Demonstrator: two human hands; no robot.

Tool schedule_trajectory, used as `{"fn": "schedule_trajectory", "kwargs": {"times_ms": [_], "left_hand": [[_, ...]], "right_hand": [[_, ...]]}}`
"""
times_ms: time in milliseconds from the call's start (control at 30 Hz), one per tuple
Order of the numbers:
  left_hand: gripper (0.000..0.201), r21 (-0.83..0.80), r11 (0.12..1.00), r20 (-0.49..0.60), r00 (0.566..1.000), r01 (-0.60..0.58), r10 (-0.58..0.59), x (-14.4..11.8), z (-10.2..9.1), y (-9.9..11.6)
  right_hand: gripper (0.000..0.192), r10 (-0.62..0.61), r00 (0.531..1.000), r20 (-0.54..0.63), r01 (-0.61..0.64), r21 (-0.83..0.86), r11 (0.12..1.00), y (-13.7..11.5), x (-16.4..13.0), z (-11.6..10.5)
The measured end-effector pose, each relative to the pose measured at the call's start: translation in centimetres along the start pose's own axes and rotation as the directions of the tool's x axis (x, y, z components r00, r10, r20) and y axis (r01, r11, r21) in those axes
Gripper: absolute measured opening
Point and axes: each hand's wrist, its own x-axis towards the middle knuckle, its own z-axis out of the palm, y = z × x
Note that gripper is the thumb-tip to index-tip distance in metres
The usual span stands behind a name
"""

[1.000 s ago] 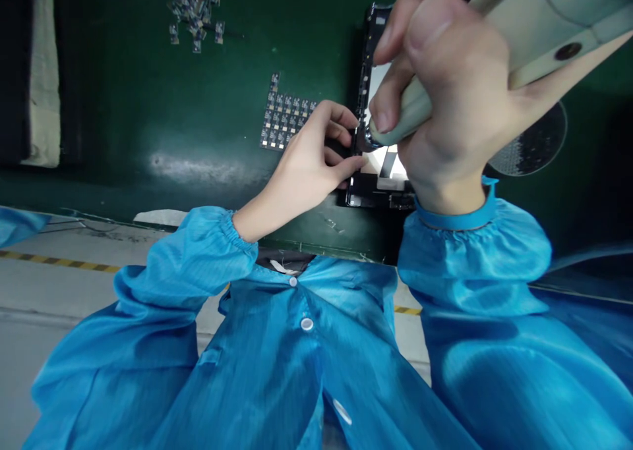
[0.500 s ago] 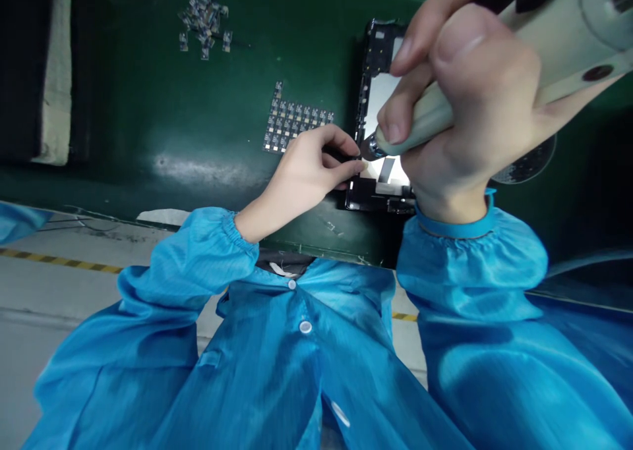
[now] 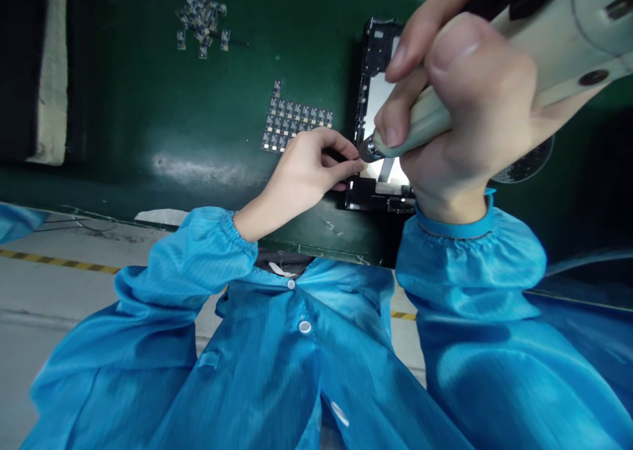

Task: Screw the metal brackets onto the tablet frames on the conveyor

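Note:
My right hand [image 3: 475, 101] is wrapped round a pale electric screwdriver [image 3: 428, 120], held at a slant with its nose down to the left. Its metal tip meets the left edge of an open black device housing [image 3: 378, 58], which has bright silvery plates inside. My left hand [image 3: 309, 163] is closed in a pinch at that same edge, thumb and forefinger right beside the tip. What those fingers hold is hidden. Part of the housing lies behind my right hand and the screwdriver.
Small circuit boards [image 3: 291, 117] lie in rows left of the housing, partly behind my left hand. Farther left is a loose pile of similar boards [image 3: 202, 18]. A round dish [image 3: 527, 160] shows beyond my right wrist. The green tabletop [image 3: 148, 107] ends just before my body.
The screwdriver and my right hand have shifted slightly left, bringing the tip closer to my left fingertips. My left hand keeps its pinch at the housing's edge.

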Motion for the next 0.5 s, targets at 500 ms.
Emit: {"fn": "schedule_trajectory", "kwargs": {"times_ms": [500], "left_hand": [[0.036, 0.112, 0.983, 0.003, 0.989, -0.146, 0.146, -0.3, -0.4, -1.1]], "right_hand": [[0.026, -0.412, 0.906, -0.1, 0.424, 0.242, 0.873, 0.5, -0.6, 1.2]]}}
